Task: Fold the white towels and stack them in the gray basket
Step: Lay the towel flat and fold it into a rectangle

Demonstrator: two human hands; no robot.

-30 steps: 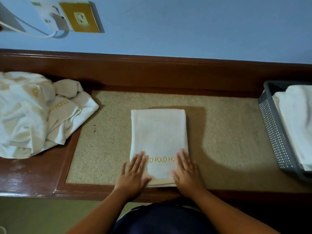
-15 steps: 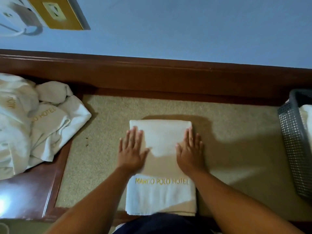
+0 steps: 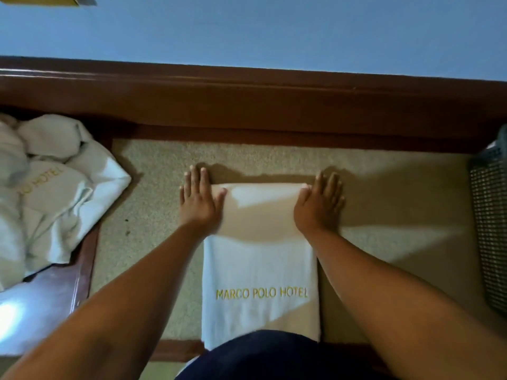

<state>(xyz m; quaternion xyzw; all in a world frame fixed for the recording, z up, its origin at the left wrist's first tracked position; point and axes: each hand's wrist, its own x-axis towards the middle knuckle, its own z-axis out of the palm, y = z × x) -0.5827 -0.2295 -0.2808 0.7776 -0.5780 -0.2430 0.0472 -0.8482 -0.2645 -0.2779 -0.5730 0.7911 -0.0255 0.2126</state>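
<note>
Folded towel, one; left hand, right hand flat at far corners

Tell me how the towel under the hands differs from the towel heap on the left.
The folded towel lies flat as a neat rectangle; the towel heap is crumpled and bunched. The left hand and right hand rest at the folded towel's far corners; nothing touches the towel heap. Both are white with gold hotel lettering.
</note>
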